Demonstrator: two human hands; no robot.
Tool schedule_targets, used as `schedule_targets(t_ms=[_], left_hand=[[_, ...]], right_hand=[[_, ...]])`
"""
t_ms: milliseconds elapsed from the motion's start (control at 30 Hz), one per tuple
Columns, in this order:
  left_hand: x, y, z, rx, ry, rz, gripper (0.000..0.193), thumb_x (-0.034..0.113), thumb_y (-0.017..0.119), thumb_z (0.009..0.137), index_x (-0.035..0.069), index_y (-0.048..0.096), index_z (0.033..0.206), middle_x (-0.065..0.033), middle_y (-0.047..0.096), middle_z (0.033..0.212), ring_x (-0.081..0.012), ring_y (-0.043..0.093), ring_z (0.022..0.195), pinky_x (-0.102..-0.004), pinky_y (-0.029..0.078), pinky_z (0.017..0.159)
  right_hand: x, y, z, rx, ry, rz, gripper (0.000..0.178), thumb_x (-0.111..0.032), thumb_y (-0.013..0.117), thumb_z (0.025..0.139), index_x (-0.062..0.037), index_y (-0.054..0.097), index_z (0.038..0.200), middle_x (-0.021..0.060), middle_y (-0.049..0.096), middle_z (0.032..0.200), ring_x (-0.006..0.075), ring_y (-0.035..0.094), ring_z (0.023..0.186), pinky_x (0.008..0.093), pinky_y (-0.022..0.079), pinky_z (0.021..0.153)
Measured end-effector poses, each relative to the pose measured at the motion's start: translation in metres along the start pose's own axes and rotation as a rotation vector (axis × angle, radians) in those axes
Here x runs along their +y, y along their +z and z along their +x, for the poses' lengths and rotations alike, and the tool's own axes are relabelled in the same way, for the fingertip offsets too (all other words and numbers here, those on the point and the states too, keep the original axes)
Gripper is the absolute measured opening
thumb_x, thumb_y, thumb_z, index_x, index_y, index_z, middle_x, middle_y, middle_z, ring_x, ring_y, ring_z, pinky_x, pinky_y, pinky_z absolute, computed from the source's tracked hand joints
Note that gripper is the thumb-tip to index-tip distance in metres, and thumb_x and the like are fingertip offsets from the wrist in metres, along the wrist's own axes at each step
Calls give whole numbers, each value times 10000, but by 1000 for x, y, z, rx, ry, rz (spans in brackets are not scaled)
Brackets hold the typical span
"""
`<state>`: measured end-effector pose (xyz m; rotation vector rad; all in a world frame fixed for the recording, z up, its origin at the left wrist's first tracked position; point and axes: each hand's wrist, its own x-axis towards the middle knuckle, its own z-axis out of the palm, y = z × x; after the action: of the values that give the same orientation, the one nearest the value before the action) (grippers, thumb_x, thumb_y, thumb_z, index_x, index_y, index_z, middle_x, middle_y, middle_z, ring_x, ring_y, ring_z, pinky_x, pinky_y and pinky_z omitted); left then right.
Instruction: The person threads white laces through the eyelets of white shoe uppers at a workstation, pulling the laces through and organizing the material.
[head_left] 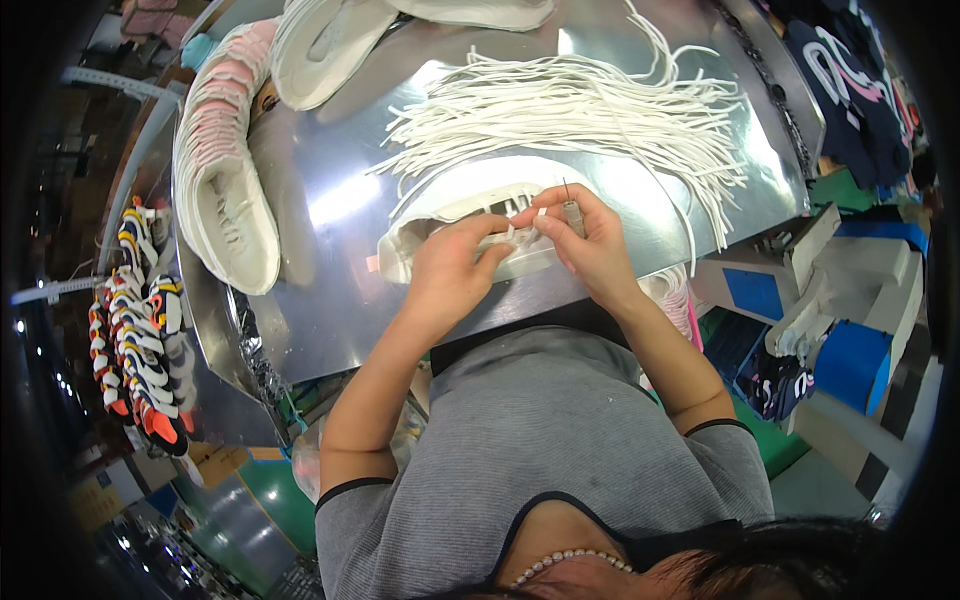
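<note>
A white shoe upper lies on its side on the metal table in front of me, its row of lace openings facing my hands. My left hand is closed at its near edge, thumb and fingers pinching it by the openings. My right hand is closed just beside it, with a short white lace end between thumb and forefinger. That hand also holds a small awl-like tool with a thin metal point and a greyish handle. The fingertips partly cover the openings.
A large bundle of white laces lies beyond the upper. Stacked white and pink shoe uppers stand at the left, and more white uppers lie at the far edge. Boxes stand right of the shiny table; colourful shoe parts hang left.
</note>
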<state>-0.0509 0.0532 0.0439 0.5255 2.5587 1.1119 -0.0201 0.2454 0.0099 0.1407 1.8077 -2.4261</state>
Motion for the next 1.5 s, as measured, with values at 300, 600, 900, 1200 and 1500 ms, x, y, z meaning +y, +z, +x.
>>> schedule_targets(t_ms=[300, 600, 900, 1200, 1500], left_hand=[[-4, 6, 0, 49, -9, -3, 294, 258, 740, 849, 54, 695, 1056, -129, 728, 968, -309, 695, 861, -380, 533, 754], [1, 10, 2, 126, 74, 204, 252, 244, 751, 835, 26, 676, 937, -147, 698, 836, -331, 680, 748, -386, 527, 671], [-2, 12, 2, 149, 90, 227, 265, 260, 756, 835, 21, 675, 917, -140, 695, 827, -325, 678, 739, -387, 520, 664], [-3, 21, -5, 117, 248, 76, 196, 140, 787, 804, 15, 656, 879, -128, 673, 788, -307, 653, 686, -365, 504, 614], [-6, 14, -31, 239, 428, 387, 164, 114, 789, 786, 60, 668, 882, -63, 605, 712, -255, 596, 626, -356, 439, 565]], right_hand=[[9, 12, 6, 76, 54, 33, 185, -53, 614, 963, -38, 588, 1145, 75, 742, 1020, -16, 415, 540, 146, 333, 465], [-15, 0, -35, 145, -57, -333, 233, -84, 618, 975, -22, 552, 1189, 90, 695, 940, 100, 580, 649, 233, 471, 587], [-2, -5, -42, 36, -46, -533, 160, -123, 618, 979, 16, 588, 1051, 137, 708, 858, 232, 706, 771, 310, 525, 690], [10, 1, -36, 64, -41, -589, 167, -135, 609, 967, -5, 532, 1038, 175, 706, 855, 307, 710, 776, 373, 533, 691], [-27, -38, -52, 32, 145, -791, 255, -225, 739, 881, -70, 603, 1032, 73, 662, 737, 138, 639, 656, 296, 509, 608]])
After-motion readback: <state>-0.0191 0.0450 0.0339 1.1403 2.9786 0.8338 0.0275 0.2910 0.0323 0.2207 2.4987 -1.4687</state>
